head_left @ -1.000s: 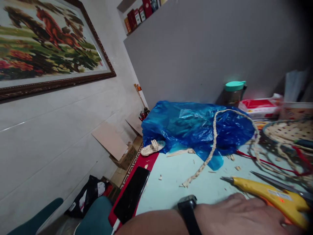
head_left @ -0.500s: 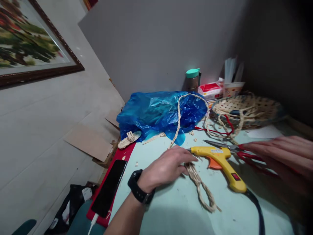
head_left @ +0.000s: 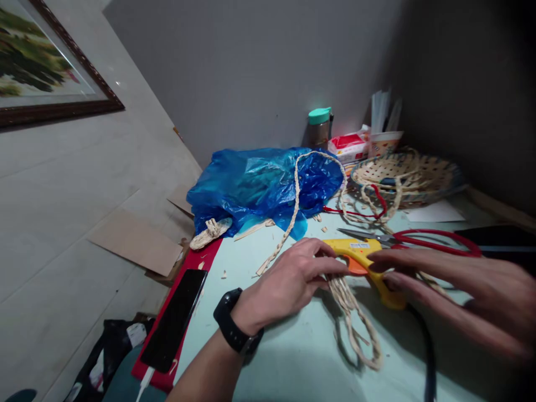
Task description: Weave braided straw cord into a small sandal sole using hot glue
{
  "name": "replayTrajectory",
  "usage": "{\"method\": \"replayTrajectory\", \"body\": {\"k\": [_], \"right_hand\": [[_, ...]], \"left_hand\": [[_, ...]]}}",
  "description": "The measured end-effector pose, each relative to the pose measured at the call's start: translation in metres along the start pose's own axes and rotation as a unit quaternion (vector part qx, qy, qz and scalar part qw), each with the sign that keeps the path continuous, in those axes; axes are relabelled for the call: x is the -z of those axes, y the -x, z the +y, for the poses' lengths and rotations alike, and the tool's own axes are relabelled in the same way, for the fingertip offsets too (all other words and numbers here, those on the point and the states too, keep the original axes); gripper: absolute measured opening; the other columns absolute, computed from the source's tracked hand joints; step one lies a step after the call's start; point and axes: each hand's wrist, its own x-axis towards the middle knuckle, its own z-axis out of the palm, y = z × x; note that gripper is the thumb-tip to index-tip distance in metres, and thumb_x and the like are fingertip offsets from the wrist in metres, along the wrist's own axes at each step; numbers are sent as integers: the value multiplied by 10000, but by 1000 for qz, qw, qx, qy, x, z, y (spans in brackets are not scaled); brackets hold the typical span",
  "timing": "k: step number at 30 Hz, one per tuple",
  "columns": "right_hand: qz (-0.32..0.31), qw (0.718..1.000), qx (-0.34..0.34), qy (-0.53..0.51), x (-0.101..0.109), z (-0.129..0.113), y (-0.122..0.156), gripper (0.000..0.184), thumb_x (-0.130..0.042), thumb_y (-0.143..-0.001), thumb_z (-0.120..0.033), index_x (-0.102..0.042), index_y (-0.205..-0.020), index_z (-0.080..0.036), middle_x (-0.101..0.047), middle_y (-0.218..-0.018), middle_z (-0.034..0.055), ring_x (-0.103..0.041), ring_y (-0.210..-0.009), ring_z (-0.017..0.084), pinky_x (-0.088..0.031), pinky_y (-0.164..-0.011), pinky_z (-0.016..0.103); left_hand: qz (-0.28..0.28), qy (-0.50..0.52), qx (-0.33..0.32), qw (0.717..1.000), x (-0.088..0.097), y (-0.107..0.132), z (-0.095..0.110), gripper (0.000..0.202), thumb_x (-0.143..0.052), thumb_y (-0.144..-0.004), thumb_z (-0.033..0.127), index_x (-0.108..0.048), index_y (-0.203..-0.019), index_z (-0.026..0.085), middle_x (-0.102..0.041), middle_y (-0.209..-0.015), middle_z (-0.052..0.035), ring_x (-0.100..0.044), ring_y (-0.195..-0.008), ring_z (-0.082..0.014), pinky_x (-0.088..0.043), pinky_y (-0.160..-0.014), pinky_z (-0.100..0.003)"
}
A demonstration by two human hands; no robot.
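My left hand (head_left: 288,276), with a black watch on the wrist, grips a looped bundle of braided straw cord (head_left: 354,312) between thumb and fingers. The loop hangs toward me, slightly above the table, over its own shadow. My right hand (head_left: 464,285) has its fingers and thumb around the handle of a yellow hot glue gun (head_left: 349,245) with an orange trigger. The gun's nozzle is hidden behind my left hand. Behind my right hand, red-handled scissors (head_left: 438,240) lie on the table. A long braided cord (head_left: 297,190) runs over a blue plastic bag (head_left: 251,184).
A woven basket (head_left: 412,173) holds more cord at the back right. Near it stand a tissue pack (head_left: 349,146), a paper cup (head_left: 385,142) and a green-lidded bottle (head_left: 319,128). A small straw slipper (head_left: 209,233) and a phone (head_left: 173,321) lie at the left edge.
My right hand has let go of the scissors and taken hold of the glue gun's handle. My left hand has raised the cord loop; the long cord's end now shows beside it.
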Motion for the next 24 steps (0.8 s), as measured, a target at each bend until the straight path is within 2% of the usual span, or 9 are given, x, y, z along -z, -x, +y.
{"method": "replayTrajectory", "body": {"k": [3, 5, 7, 10, 12, 15, 18, 21, 24], "right_hand": [[-94, 994, -6, -57, -13, -30, 8, 384, -633, -882, -607, -693, -1201, -403, -719, -1046, 45, -666, -883, 311, -572, -713, 391], [-140, 975, -54, -166, -19, -46, 11, 458, -666, -838, -626, -667, -1202, -347, -698, -848, 53, -622, -677, 266, -528, -529, 329], [-157, 950, -106, -249, -21, -57, 12, 523, -727, -782, -608, -639, -1199, -305, -639, -727, 29, -537, -571, 216, -449, -443, 271], [-148, 929, -143, -307, -22, -69, 15, 468, -791, -758, -493, -644, -1141, -268, -586, -717, 0, -492, -601, 184, -435, -493, 242], [-144, 925, -130, -326, -24, -73, 15, 376, -796, -766, -432, -667, -1066, -245, -571, -748, 0, -500, -663, 187, -444, -538, 240], [-111, 929, -94, -339, -27, -73, 17, 336, -786, -791, -410, -673, -1047, -224, -587, -840, 13, -486, -713, 180, -423, -557, 227], [-62, 937, -85, -332, -28, -65, 19, 335, -785, -809, -398, -669, -1059, -207, -597, -877, 22, -463, -722, 169, -397, -579, 223], [-32, 941, -82, -326, -26, -57, 22, 307, -797, -802, -398, -681, -1008, -203, -576, -832, 17, -450, -725, 171, -389, -601, 234], [-38, 938, -82, -335, -24, -54, 25, 284, -788, -817, -395, -698, -1022, -220, -582, -846, 15, -444, -723, 167, -381, -600, 234]], "left_hand": [[60, 53, -53, 995, 2, 1, 4, 283, -588, -921, 66, -720, -1163, 130, -659, -1192, -126, -600, -1116, -200, -471, -979, -306], [85, 87, -69, 990, 4, 2, 8, 310, -612, -882, 26, -729, -1140, 151, -672, -1173, -116, -619, -1100, -207, -489, -969, -323], [102, 116, -76, 985, 5, 2, 13, 325, -641, -848, 6, -740, -1113, 165, -681, -1154, -107, -631, -1087, -210, -497, -969, -335], [129, 172, -65, 975, 5, 2, 21, 356, -637, -823, -8, -759, -1092, 191, -676, -1189, -101, -623, -1123, -221, -484, -1010, -359], [151, 248, -12, 957, 3, 1, 25, 471, -611, -802, -21, -727, -1168, 251, -647, -1281, -68, -620, -1130, -210, -478, -1029, -366], [158, 341, 81, 923, 1, 0, 25, 463, -601, -851, 107, -613, -1296, 232, -656, -1239, -90, -661, -971, -194, -559, -855, -345], [105, 362, 116, 919, -3, 0, 23, 291, -633, -878, 288, -659, -1126, 136, -692, -903, -76, -641, -745, -173, -525, -632, -278], [69, 357, 127, 923, -6, 1, 24, 166, -689, -829, 291, -716, -893, 141, -663, -776, -30, -590, -685, -144, -469, -635, -256], [60, 347, 129, 927, -10, 1, 29, 115, -690, -809, 261, -735, -819, 155, -642, -736, -4, -537, -655, -129, -436, -657, -259]]}}
